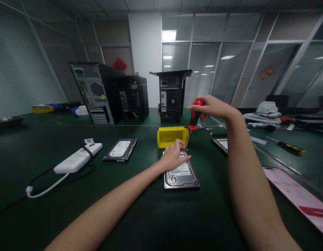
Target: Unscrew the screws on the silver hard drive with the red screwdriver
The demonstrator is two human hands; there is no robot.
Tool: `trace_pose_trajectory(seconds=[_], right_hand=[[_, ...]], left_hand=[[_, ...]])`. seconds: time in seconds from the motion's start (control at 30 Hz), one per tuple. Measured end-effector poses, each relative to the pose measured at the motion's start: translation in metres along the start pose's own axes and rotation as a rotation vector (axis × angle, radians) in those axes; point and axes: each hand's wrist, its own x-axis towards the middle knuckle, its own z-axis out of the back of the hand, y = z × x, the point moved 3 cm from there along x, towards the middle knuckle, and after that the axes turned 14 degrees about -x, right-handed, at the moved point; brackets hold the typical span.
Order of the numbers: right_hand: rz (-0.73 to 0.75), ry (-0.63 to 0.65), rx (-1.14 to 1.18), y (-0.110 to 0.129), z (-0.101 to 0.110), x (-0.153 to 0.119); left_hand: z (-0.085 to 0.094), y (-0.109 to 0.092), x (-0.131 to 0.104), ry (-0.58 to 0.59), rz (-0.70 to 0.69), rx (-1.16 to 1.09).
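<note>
A silver hard drive (180,177) lies flat on the green table in front of me, label side up. My left hand (175,155) presses on its far half and grips it, thumb stretched across the label and fingers near the far right corner. My right hand (207,106) is wrapped round the red and black handle of a screwdriver (194,116) from above. The screwdriver stands nearly upright, its shaft running down to the drive's far right corner beside my left fingertips. Exactly where the tip sits is hard to make out. Just behind the drive is a yellow plastic bin (172,135).
Left lie another hard drive (121,150) and a white power strip (79,158) with its cable. A third drive (221,144) is partly behind my right forearm. Further right are a yellow-black screwdriver (289,146) and a pink panel (294,193). Computer cases (173,97) stand behind.
</note>
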Motion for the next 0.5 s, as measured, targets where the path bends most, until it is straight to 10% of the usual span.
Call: trace_pose_trajectory(seconds=[0.5], right_hand=[[0.028,-0.004,-0.027,0.0001,-0.0004,0.0002]], left_hand=[[-0.0003,0.0032,0.0003,-0.051,0.001,0.045]])
